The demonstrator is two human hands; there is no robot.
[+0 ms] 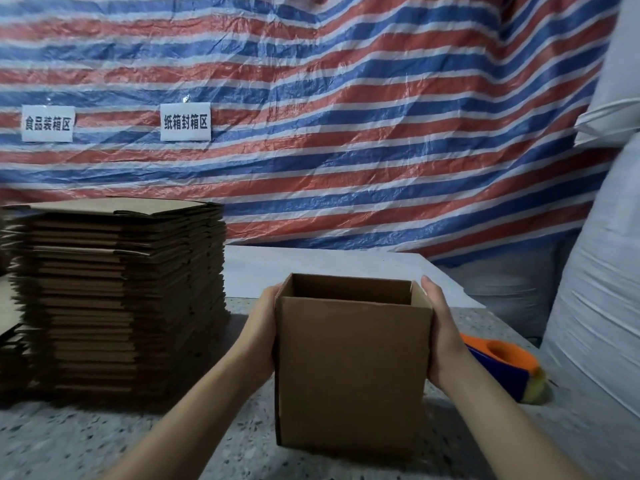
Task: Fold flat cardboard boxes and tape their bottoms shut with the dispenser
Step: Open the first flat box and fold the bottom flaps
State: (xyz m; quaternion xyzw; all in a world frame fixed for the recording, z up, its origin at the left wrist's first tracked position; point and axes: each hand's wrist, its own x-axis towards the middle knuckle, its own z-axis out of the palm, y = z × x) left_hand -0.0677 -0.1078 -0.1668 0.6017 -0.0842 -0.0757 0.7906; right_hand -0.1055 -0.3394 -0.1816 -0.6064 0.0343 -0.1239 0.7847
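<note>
**Both hands clasp an erected box at the table's middle**

The left hand (pixel 265 327) lies flat against the left wall of the cardboard box (pixel 351 372), its fingers reaching round the far side and mostly hidden, so how far they curl cannot be told. The right hand (pixel 441 336) presses the right wall with straight fingers pointing away from the camera, the fingertips (pixel 426 284) rising just past the top rim. Neither hand pinches a flap; the box is squeezed between the two palms.

The box stands upright with its mouth open to the top, the brown interior showing. Whether it rests on the speckled grey table (pixel 104 438) or is held just above it cannot be told.

Just beside the right wrist, partly behind it, lies the orange and blue tape dispenser (pixel 505 362) on the table. To the left, well apart from the box, a tall stack of flat cardboard boxes (pixel 117 299) sits on the table.

Behind hangs a red, blue and white striped tarp (pixel 346 116) bearing two white paper signs (pixel 185 122) with printed characters. White woven sacks (pixel 595 306) rise at the right edge.
</note>
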